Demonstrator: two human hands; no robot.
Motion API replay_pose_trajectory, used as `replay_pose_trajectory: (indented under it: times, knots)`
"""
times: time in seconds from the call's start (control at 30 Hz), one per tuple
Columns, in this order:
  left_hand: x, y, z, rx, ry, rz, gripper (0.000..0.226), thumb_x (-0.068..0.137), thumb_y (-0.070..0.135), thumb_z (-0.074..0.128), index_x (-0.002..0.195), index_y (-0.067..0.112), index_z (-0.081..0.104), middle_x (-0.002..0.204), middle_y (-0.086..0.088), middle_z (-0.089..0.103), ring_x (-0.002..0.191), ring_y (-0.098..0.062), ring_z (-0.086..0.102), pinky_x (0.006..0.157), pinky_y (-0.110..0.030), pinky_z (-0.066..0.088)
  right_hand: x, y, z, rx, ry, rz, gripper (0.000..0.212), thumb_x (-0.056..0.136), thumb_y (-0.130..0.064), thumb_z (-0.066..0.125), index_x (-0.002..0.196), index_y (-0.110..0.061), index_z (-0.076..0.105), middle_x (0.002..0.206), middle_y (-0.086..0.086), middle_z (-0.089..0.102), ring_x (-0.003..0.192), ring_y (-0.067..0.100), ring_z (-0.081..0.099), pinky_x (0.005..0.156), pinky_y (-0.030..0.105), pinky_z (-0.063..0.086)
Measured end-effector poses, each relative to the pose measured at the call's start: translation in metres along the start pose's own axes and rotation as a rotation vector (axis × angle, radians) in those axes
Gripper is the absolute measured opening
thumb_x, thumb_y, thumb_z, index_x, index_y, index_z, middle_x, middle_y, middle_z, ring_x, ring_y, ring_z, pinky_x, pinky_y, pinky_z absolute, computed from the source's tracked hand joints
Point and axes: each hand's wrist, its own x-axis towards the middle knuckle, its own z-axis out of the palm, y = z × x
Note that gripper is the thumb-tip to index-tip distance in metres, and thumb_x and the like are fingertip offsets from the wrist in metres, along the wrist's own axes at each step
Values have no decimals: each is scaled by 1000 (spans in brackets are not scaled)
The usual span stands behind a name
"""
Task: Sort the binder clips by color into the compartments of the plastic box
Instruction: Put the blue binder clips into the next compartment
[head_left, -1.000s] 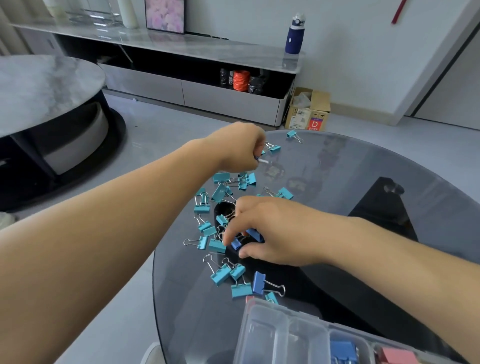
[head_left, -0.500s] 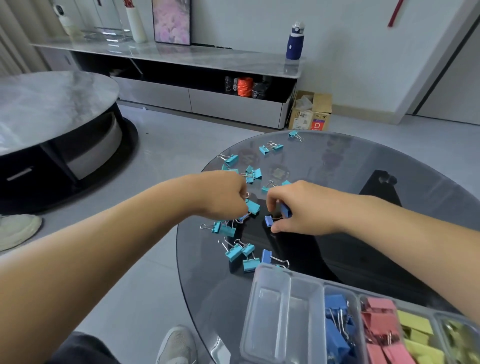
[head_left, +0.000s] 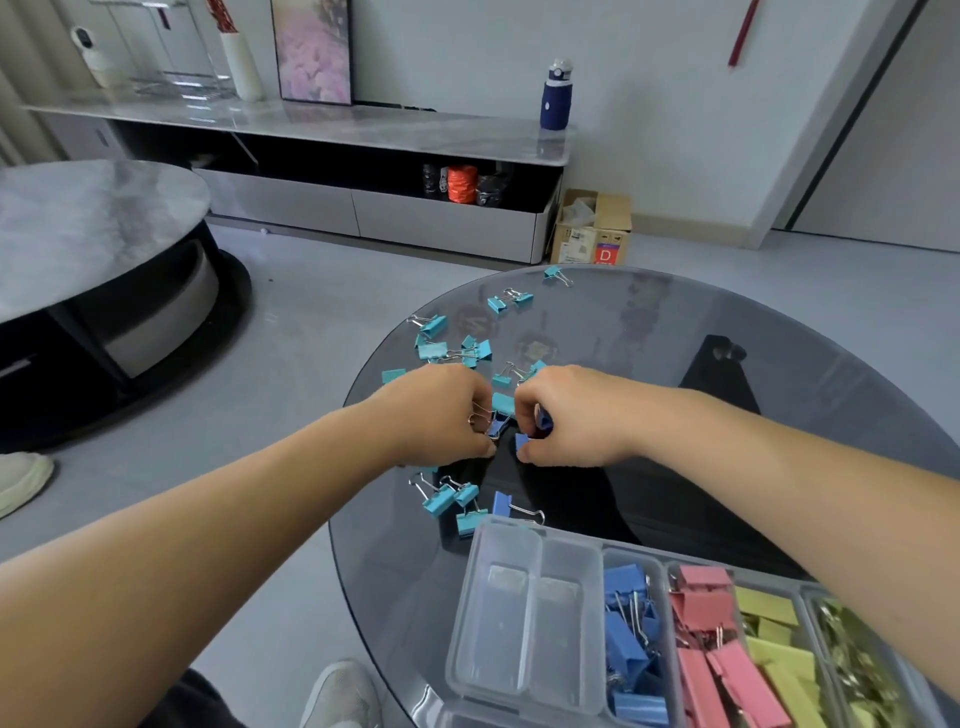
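Both hands meet over the middle of the round glass counter (head_left: 675, 332). The left hand (head_left: 441, 415) is curled into a loose fist, and its fingers (head_left: 480, 448) pinch a dark blue binder clip (head_left: 497, 425) whose wire handles stick out beside the knuckles. The right hand (head_left: 566, 415) is also closed; a second dark blue clip (head_left: 543, 418) sits inside its curled fingers, and a small blue clip (head_left: 521, 441) shows at its fingertips (head_left: 525, 454). How many clips each hand really holds I cannot tell, because the palms hide them.

Between the two hands lies a teal clip (head_left: 503, 404), touching or almost touching both. More teal clips (head_left: 457, 349) are scattered on the far side of the hands, and a small group (head_left: 449, 500) lies near, just before the plastic box (head_left: 519, 696). One blue clip (head_left: 503, 505) rests beside the box rim.

The box is clear plastic with long narrow compartments. The two at the left are empty; next come blue clips (head_left: 626, 644), pink clips (head_left: 711, 654), yellow clips (head_left: 779, 654), and a last compartment with shiny metallic things (head_left: 852, 665), partly covered by the right forearm and hard to make out. The bottom edge cuts the box off.

The counter is smooth dark tinted glass with reflections
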Motion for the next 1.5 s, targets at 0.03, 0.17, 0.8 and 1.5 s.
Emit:
replay_pose_trajectory:
  times: [0.03,0.17,0.8,1.5]
  knots:
    - [1,0,0,-20,7,18,28,79,41,77,74,29,53,69,12,52,62,-4,47,51,-23,33,-3,2,-1,12,-6,17,21,84,-42,68,77,-30,52,87,-8,57,80,17,57,61,30,46]
    - [8,-7,-5,-7,31,39,26,82,36,75,97,29,55,79,14,50,68,-4,47,57,-22,35,-20,17,-11,121,-10,75,18,83,-42,65,81,-27,57,84,-7,58,72,14,56,60,30,45]
    - [11,11,-10,86,-243,-24,29,73,34,72,73,6,67,63,-3,52,55,-19,44,51,-29,37,-100,-9,-47,294,117,-25,15,85,-34,76,80,-30,62,80,-18,66,57,-1,61,52,15,46]
    - [-20,42,-28,78,59,70,17,94,19,54,90,11,69,88,-10,68,79,-26,62,72,-39,52,-175,-64,-17,70,44,41,33,84,-40,74,112,-42,57,101,-21,45,77,-7,45,62,14,35]
